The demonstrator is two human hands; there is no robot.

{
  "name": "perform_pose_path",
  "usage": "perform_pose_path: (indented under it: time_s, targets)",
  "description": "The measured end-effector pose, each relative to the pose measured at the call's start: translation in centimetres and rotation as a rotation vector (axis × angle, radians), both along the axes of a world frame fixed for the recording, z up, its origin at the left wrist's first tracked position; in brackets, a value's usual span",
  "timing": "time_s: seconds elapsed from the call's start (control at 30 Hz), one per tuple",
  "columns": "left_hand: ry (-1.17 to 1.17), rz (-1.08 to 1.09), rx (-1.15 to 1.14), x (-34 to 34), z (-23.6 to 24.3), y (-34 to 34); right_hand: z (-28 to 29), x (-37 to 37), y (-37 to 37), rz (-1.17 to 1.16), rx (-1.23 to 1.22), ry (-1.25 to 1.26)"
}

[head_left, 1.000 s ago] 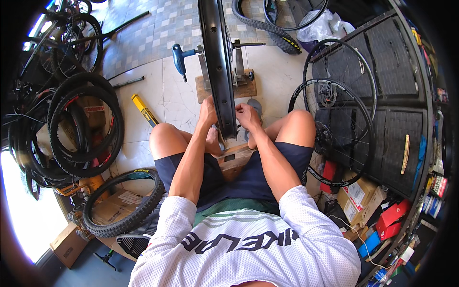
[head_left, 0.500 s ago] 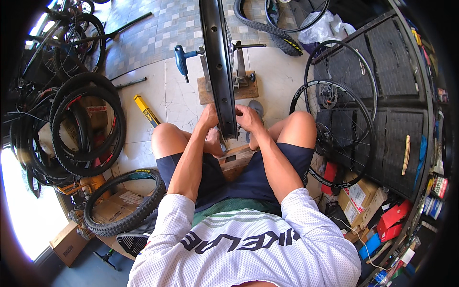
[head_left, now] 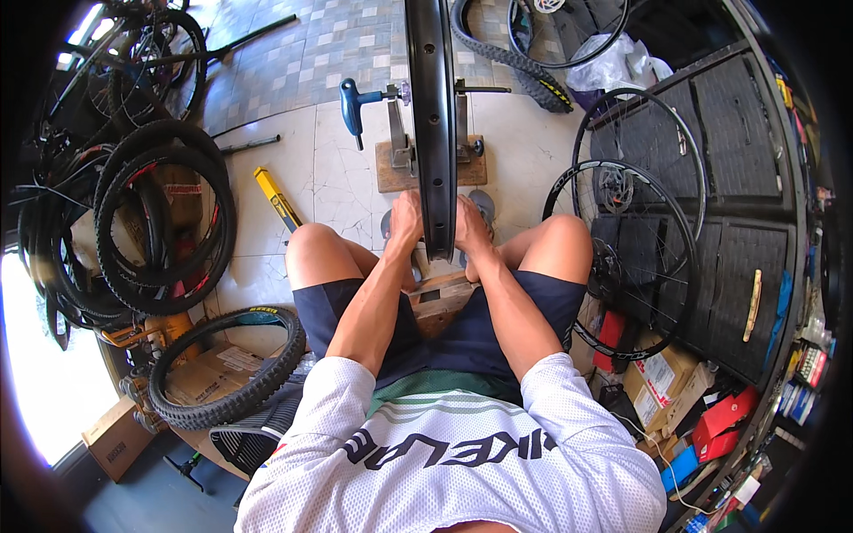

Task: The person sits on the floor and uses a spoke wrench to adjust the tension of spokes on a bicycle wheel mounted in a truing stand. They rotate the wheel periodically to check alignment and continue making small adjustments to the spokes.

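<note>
A black wheel rim (head_left: 434, 147) stands upright between the arms of a metal stand (head_left: 399, 142) on a wooden base (head_left: 388, 178). The left hand (head_left: 407, 216) and right hand (head_left: 471, 224) flank its near end, fingers curled; their tips are hidden, so whether either grips it I cannot tell. A blue-handled tool (head_left: 352, 105) points toward the rim from the left.
</note>
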State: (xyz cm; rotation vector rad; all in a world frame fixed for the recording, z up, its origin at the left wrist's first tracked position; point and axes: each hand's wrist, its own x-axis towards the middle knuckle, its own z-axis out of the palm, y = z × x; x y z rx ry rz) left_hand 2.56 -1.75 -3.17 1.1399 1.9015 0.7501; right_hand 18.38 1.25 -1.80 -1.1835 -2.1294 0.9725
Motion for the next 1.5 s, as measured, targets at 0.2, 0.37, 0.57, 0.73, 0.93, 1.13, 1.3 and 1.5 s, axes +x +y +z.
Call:
perform_pose_path:
  time_s: [0.2, 0.37, 0.57, 0.73, 0.93, 1.13, 1.3, 1.5]
  targets:
    - [-0.013, -0.011, 0.082, -2.1, 4.9, 0.2, -0.7, 0.3, 0.3, 0.096, -0.029, 0.089]
    - [-0.364, 0.143, 0.214, -2.2, 10.3, -0.1, 2.0, -0.2, 0.4, 0.104, -0.49, 0.065]
    - [-0.52, 0.09, 0.149, -1.9, 14.1, -0.5, -2.3, -0.9, 0.6, 0.089, -0.436, 0.19]
    - [-0.233, 0.022, 0.211, -1.2, 14.0, -1.3, -1.9, -1.1, 0.3, 0.097, -0.449, 0.123]
    - [-0.213, 0.066, 0.06, -1.0, 10.9, -1.3, -0.1, -1.3, 0.2, -0.145, -0.605, 0.382]
    - [-0.355, 0.07, 0.129, -1.1, 7.6, -0.8, -0.3, -1.0, 1.4, -0.341, -0.569, 0.536]
    - [-0.312, 0.04, 0.109, -1.5, 3.1, 0.6, 2.0, 0.0, 1.7, -0.512, -0.721, 0.678]
    - [-0.088, -0.037, 0.016, -2.5, -2.1, 3.2, 2.6, 0.8, 1.8, -0.512, -0.82, 0.769]
